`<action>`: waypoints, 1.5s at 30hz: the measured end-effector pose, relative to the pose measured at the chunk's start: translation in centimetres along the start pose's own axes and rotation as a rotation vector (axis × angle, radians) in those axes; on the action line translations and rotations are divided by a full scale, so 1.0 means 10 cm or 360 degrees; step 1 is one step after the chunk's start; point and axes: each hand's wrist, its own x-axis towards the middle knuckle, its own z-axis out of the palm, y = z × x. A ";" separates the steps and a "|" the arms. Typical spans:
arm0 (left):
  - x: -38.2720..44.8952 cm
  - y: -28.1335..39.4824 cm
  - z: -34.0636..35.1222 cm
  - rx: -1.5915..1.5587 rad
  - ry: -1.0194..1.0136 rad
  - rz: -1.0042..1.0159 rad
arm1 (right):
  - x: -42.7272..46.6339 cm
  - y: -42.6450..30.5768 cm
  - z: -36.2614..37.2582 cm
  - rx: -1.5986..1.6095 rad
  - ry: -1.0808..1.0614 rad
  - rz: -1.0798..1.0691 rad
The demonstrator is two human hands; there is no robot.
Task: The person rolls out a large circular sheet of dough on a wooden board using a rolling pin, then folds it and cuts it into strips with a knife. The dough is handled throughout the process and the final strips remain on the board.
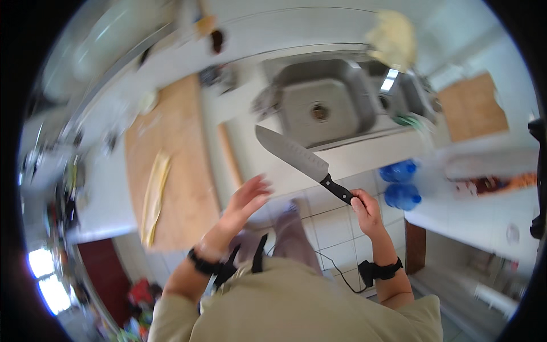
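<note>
My right hand point(366, 210) grips the black handle of a broad kitchen knife point(292, 154), whose blade points up and left in front of the counter edge. Nothing is in my left hand point(248, 199), which hovers, slightly blurred, with its fingers apart near the close end of a wooden rolling pin point(230, 154). To the left lies a large wooden board point(188, 179). On it rests a long, flat, folded strip of pale yellow dough point(156, 196). Light dusty marks, perhaps flour, show on the board's far part.
A steel double sink point(369, 124) is set into the counter beyond the knife, with a grey cloth point(266, 102) over its left rim. Green stalks point(408, 121) lie by the smaller basin. Right of me are blue plastic bottles point(401, 196), a white worktop point(461, 222) and a brown board point(473, 107).
</note>
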 end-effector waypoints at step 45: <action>-0.10 0.02 -4.26 0.2289 0.0302 0.0481 | 1.89 -1.42 5.40 -0.1463 -0.0716 -0.0253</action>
